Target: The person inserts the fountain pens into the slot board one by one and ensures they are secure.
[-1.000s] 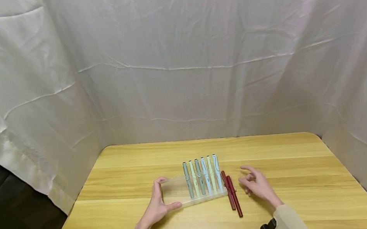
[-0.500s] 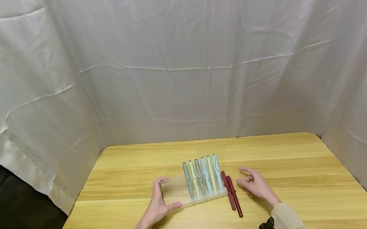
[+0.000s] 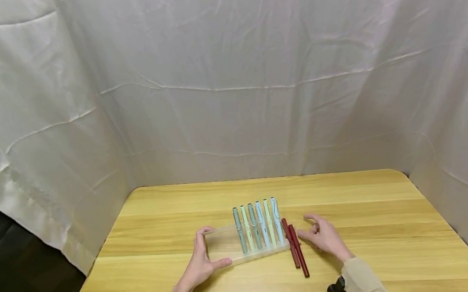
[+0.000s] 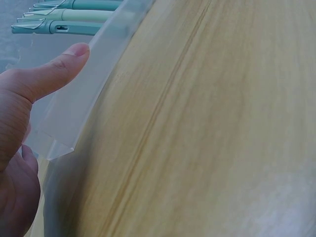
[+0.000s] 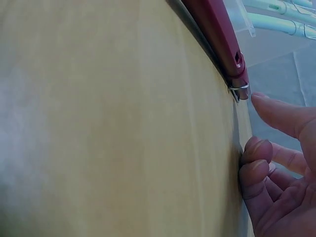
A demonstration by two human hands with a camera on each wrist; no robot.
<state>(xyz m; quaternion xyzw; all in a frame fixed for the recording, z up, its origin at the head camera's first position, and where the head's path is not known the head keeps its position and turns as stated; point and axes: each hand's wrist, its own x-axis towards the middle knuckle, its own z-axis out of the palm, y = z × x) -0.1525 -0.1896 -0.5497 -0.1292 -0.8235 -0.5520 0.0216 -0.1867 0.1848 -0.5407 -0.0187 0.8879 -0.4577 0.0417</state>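
My left hand (image 3: 198, 266) grips the left end of a clear plastic pen stand (image 3: 222, 242), thumb along its front edge (image 4: 81, 106). Several capped pens stand side by side in its right part: grey-green (image 3: 240, 230), pale green (image 3: 247, 229) and light blue (image 3: 277, 219). Two dark red pens, a left one (image 3: 295, 254) and a right one (image 3: 301, 256), lie close together at the stand's right end. Just right of them is my right hand (image 3: 325, 239), fingers loosely bent and holding nothing. In the right wrist view its thumb tip is right by the end of a red pen (image 5: 215, 37).
Everything rests on a light wooden table (image 3: 371, 226) with rounded far corners. Pale grey cloth (image 3: 230, 116) hangs behind it and along both sides. A dark area (image 3: 5, 273) shows at the far left, below the cloth.
My right hand has moved slightly left, closer to the red pens. My left hand, the stand and the pens have stayed in place.
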